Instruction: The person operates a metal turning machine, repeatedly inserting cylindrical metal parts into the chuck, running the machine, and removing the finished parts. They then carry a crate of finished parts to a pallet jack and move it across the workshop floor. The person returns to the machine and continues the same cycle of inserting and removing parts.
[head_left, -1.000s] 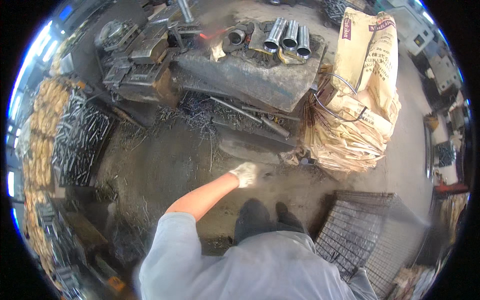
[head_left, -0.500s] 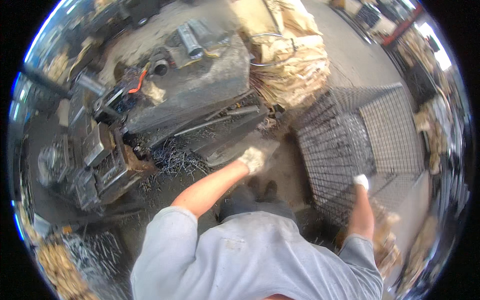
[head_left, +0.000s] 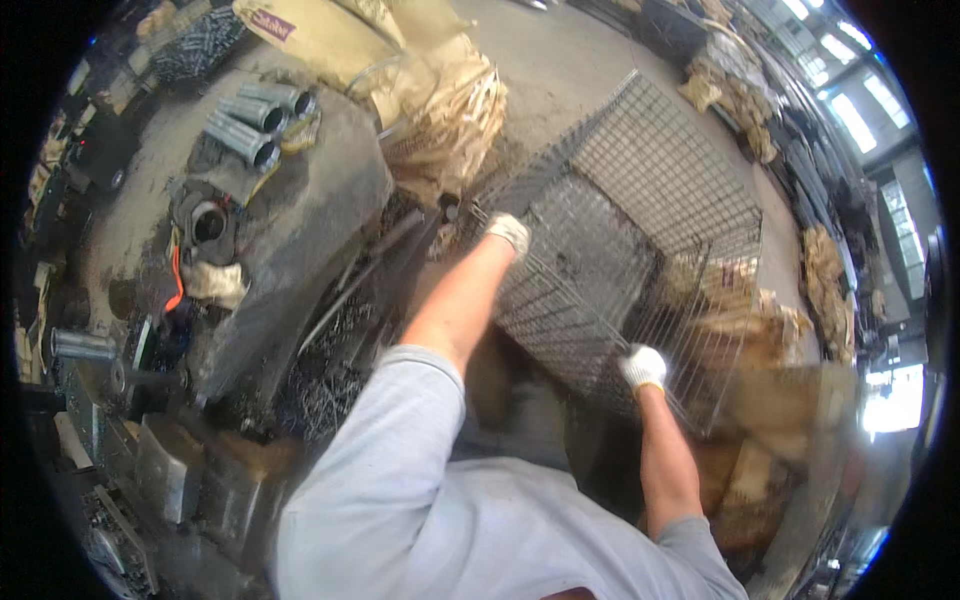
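A large dark wire-mesh basket (head_left: 575, 305) stands tilted across my front and right, its open top showing a dirty mesh bottom. My left hand (head_left: 508, 236), in a worn whitish glove, is closed over the near rim at its far-left corner. Farther right along the same rim, my right hand (head_left: 644, 368) in a white knit glove is closed on the wire by the near-right corner. Fingertips of both hands are partly hidden behind the rim.
Left of me is a grimy metal workbench (head_left: 300, 215) bearing several metal tubes (head_left: 240, 138) and a rag (head_left: 217, 285). Dark metal shavings (head_left: 335, 400) lie below it. A crumpled tan sack (head_left: 450, 125) stands beyond, and a wooden crate (head_left: 790, 410) is at the near right.
I have turned toward the basket. My left hand has moved from open space beside the bench onto its rim, and my right hand now holds the near rim too.
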